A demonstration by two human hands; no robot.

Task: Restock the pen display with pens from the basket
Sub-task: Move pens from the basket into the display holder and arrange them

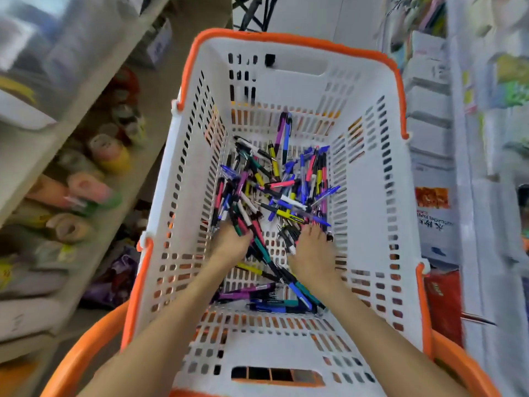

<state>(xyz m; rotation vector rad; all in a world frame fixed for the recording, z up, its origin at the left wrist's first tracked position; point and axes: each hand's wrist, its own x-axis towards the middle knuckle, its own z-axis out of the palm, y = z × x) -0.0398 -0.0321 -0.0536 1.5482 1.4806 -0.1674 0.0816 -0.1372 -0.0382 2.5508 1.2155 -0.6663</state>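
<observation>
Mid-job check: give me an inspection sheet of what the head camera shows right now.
Surface: white slotted floor of the basket, orange rim.
Job's things: loose pile of mixed-colour pens in the basket; pen display not seen.
Clutter: nothing seen beyond the pens.
Hands: left hand curled around several pens; right hand fingers spread on the pile.
Cables: nothing seen.
Surroundings: shelf with tape rolls on the left, blurred stocked shelves on the right.

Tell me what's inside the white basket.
Inside the basket: a loose heap of mixed-colour pens, with both hands, left hand and right hand, reaching in. Lower pens are covered.
</observation>
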